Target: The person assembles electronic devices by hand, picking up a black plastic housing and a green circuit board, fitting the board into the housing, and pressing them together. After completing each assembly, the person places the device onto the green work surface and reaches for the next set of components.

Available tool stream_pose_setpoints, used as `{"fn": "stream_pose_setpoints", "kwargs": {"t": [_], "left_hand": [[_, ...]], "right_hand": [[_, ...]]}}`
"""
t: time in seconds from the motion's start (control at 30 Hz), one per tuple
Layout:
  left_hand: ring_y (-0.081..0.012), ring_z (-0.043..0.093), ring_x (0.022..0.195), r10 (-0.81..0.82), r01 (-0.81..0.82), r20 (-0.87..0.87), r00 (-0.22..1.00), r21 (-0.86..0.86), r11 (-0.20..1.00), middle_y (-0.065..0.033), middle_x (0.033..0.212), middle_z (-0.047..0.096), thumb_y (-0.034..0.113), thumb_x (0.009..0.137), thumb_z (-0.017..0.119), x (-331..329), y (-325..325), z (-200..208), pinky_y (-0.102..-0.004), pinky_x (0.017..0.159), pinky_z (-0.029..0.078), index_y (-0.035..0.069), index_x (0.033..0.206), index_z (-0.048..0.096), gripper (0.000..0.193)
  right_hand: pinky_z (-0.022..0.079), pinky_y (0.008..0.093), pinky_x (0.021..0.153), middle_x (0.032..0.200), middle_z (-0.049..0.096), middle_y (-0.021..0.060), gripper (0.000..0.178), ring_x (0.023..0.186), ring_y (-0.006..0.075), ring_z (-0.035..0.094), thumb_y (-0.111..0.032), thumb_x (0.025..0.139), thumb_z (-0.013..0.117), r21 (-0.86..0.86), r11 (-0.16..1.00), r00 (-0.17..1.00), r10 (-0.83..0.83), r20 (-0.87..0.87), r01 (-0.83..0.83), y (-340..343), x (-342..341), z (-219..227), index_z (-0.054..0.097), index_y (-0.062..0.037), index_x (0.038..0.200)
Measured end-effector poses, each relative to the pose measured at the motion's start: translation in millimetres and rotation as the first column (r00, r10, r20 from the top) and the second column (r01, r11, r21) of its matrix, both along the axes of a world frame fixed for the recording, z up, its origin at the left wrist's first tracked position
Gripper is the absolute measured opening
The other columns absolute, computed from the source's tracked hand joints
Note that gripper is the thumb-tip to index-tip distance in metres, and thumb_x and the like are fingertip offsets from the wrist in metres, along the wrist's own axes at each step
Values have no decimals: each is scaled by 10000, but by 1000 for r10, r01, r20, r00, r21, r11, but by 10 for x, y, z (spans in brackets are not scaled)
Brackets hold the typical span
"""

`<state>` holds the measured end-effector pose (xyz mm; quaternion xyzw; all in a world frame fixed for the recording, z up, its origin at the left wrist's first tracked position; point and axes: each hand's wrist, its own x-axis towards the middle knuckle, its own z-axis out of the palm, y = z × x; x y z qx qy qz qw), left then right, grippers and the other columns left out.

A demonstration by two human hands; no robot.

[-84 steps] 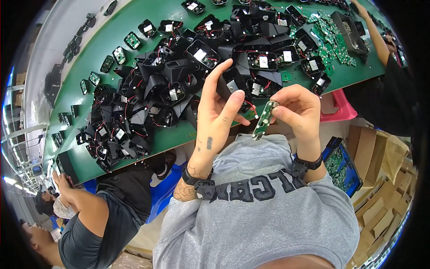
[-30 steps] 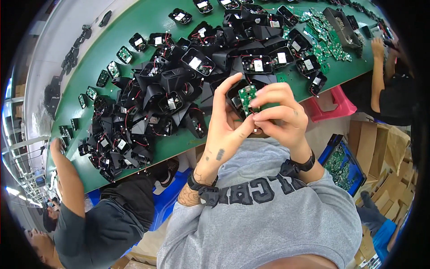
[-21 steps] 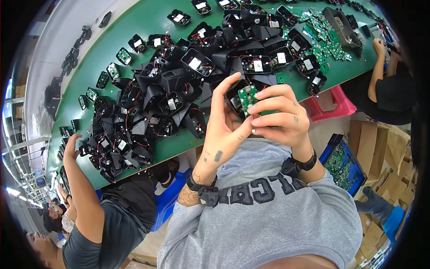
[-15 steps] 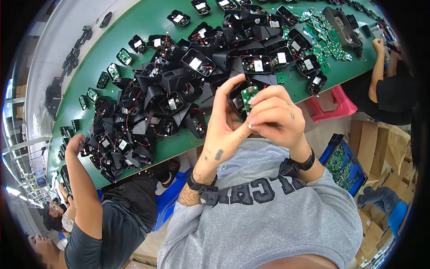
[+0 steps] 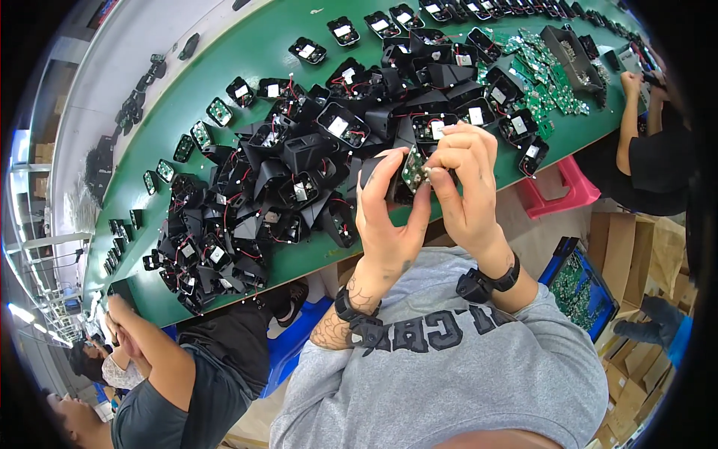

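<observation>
My left hand [image 5: 389, 228] is closed around a small green circuit board [image 5: 411, 169], its thumb and forefinger at the board's edges. The board stands tilted. Behind those fingers a black plastic housing [image 5: 402, 196] shows in part; whether the hand also grips it, I cannot tell. My right hand [image 5: 470, 187] pinches at the board's right edge, where a small pale piece shows between thumb and fingers; its kind is too small to make out. Just beyond both hands lies a heap of black housings [image 5: 342, 124] with white labels inside and red wires.
Loose green circuit boards [image 5: 538, 75] lie beside a dark bin [image 5: 572, 56] at the far right of the green table [image 5: 232, 56]. Co-workers sit at left and right. A pink stool [image 5: 561, 187] and a blue-edged tray of boards [image 5: 576, 280] stand at right.
The circuit board has turned from lying in the black housing to standing tilted above it. My right hand has shifted to the board's edge. The left co-worker's hand has left the heap.
</observation>
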<state>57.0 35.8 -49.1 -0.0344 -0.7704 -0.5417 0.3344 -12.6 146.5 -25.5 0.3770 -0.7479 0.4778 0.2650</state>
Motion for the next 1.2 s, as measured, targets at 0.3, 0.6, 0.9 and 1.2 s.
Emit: {"fn": "stream_pose_setpoints", "kwargs": {"t": [0.3,0.6,0.9,1.2], "left_hand": [[-258,545,1062,16,-53,-199,980,-181,982,-246,1232,489,-74,796,652,-84,-93,9,-341,884,466,44,1303,337,608],[-318,572,1036,18,-68,-208,978,-237,969,-250,1157,533,-37,782,683,-54,-90,30,-394,848,478,48,1270,380,580],[-346,589,997,67,-129,-194,979,-331,935,-178,1064,584,-53,757,687,-36,-90,58,-400,825,485,56,1194,452,508],[-328,596,971,-3,-28,-113,994,-273,962,-182,1059,598,-68,777,649,-39,-101,7,-392,811,485,56,1198,440,486]], "right_hand": [[342,312,968,1109,459,80,107,1114,196,444,-85,927,528,-210,959,762,279,584,-191,25,203,-75,537,-19,843],[365,283,924,1056,491,63,108,1038,146,459,-65,914,533,-452,869,608,474,637,-203,4,245,-91,540,-18,817],[409,243,848,992,528,28,115,894,90,513,-83,917,557,-643,758,322,639,699,-108,17,216,-106,570,-6,833],[412,258,844,953,552,20,140,896,96,521,-105,913,574,-611,782,225,622,750,-126,94,162,-78,600,-1,823]]}}
